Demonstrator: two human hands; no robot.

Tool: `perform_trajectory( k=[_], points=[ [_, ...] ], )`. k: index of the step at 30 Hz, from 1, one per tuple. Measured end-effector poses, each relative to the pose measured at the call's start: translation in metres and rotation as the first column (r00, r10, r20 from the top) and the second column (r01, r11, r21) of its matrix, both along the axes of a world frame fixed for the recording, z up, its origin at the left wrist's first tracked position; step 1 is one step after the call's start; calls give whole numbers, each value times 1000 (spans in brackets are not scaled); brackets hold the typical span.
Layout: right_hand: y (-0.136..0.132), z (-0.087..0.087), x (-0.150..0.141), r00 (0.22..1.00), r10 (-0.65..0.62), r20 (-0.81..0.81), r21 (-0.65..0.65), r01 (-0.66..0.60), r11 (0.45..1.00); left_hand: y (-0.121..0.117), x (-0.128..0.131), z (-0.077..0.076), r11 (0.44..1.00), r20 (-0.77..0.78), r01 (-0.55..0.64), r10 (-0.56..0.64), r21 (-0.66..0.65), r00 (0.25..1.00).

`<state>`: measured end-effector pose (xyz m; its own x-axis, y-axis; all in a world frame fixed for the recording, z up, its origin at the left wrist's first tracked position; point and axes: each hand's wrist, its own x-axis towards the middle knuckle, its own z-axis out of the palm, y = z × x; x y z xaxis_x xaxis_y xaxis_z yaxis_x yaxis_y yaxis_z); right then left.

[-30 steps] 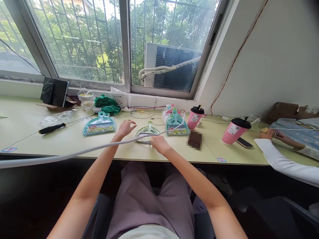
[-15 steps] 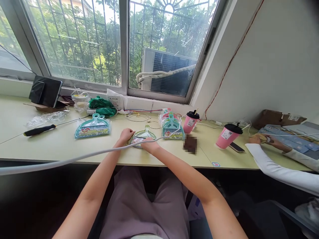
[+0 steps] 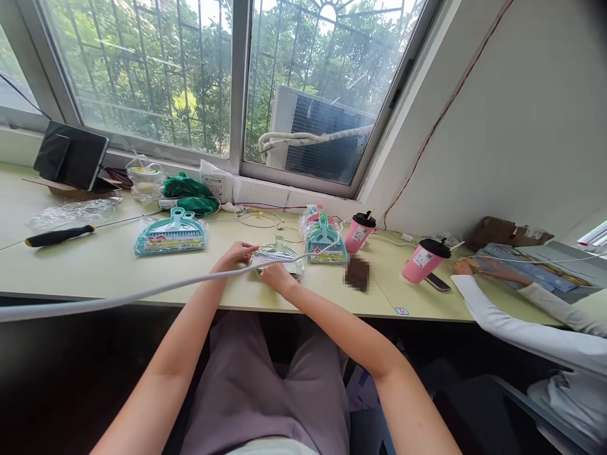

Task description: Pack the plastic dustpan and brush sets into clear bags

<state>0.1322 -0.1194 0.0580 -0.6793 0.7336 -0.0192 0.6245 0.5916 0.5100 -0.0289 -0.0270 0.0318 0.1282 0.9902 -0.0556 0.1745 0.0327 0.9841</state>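
A small pale-green dustpan and brush set in clear wrapping lies on the table in front of me. My left hand grips its left edge, fingers closed there. Over its lower front edge, my right hand is closed on the wrapping; the fingertips are partly hidden. To the right sits a stack of similar wrapped teal sets, with a pink one behind. Another wrapped teal dustpan and brush set lies to the left.
A white cable crosses the view in front of the hands. Two pink cups, a phone and a pixelated brown patch are at right, beside a co-worker's white sleeves. Leftward are a screwdriver, green bag and tablet.
The view has shifted and tilted slightly. My right hand has slid a little left along the set's front edge; my left hand keeps to its left side.
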Motion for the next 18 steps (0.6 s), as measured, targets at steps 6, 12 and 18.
perform_trajectory(
  k=[6, 12, 18],
  points=[
    [0, -2, 17, 995, 95, 11, 51, -96, 994, 10, 4, -10, 981, 175, -194, 196, -26, 965],
    [-19, 8, 35, 983, 186, 2, 136, -184, 973, 17, 0, -14, 957, 209, -286, 290, -50, 934],
    [-40, 25, 65, 974, 224, 29, 267, -223, 937, 21, -7, -13, 999, 145, -23, 28, -35, 989]
  ],
)
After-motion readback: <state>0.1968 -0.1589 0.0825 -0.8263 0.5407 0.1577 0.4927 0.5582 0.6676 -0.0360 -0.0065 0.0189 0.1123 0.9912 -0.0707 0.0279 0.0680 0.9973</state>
